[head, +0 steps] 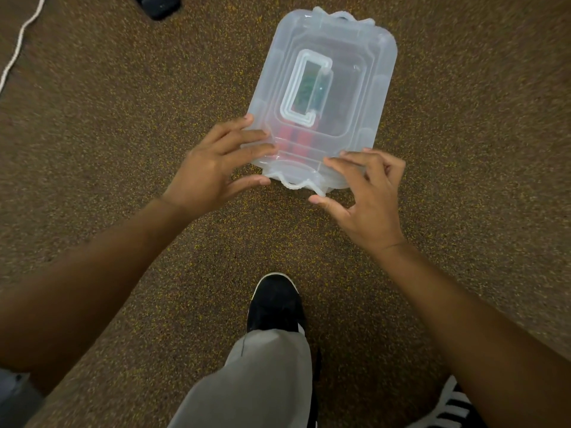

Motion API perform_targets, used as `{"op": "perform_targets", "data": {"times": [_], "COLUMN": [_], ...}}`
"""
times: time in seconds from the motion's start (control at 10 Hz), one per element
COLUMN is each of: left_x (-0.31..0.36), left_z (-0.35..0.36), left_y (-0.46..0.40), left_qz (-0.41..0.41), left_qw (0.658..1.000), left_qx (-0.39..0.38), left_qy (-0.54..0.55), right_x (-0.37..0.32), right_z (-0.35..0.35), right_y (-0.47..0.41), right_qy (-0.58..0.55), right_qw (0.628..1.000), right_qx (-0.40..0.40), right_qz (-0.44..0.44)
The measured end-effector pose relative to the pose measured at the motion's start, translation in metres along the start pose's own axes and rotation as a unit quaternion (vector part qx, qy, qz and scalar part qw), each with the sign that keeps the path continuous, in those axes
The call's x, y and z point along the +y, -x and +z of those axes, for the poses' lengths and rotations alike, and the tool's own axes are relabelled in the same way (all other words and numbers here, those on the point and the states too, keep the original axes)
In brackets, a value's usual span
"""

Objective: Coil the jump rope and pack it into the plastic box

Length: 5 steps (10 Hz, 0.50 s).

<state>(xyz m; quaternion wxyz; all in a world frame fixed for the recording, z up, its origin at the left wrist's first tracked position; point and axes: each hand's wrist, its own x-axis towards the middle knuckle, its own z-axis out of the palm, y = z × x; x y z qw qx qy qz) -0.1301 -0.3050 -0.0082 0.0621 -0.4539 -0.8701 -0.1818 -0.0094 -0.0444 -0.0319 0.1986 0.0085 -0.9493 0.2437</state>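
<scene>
At ten o'clock, in the far left corner, we see a white cord point(18, 41) that runs over the brown speckled carpet point(123, 180). A little more to the right, at eleven o'clock near the top edge, there is a dark object point(159, 6) which is cut off by the frame, so we cannot tell what it is.

Then comes our left hand point(210, 168), just left of the centre. Its fingers point(247, 140) are spread and lie on the near left corner of the lid, and the thumb touches the near edge under it. The hand is not closed around anything; it only presses flat on the plastic.

At twelve o'clock the plastic box point(355, 72) stands on the carpet with its lid on. The flat handle point(296, 88) lies folded on top of the lid. Through the cloudy plastic we see red handles point(293, 140) near the end close to us and something green more in the middle; this seems to be the jump rope, inside the box.

At the near edge there is the latch point(293, 180). Our right hand point(367, 205), at one o'clock, has its fingers curled over the near right corner, and the thumb is just beside the latch. We cannot tell if it really pinches it.

At six o'clock we see a black shoe point(275, 304) and a grey trouser leg point(256, 381).
</scene>
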Motion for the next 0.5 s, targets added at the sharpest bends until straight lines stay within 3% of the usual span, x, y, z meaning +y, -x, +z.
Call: {"op": "perform_targets", "data": {"times": [0.2,0.5], "left_x": [0.004,0.016], "left_z": [0.005,-0.007], "left_y": [-0.001,-0.009], "left_qz": [-0.010,-0.035], "left_qw": [0.999,0.999], "left_qx": [0.052,0.035], "left_qy": [0.002,0.022], "right_x": [-0.003,-0.017], "right_z": [-0.001,-0.012], "right_y": [-0.002,0.000], "right_qy": [-0.031,-0.003], "right_qw": [0.999,0.999], "right_qx": [0.022,-0.006], "right_qz": [0.023,0.047]}}
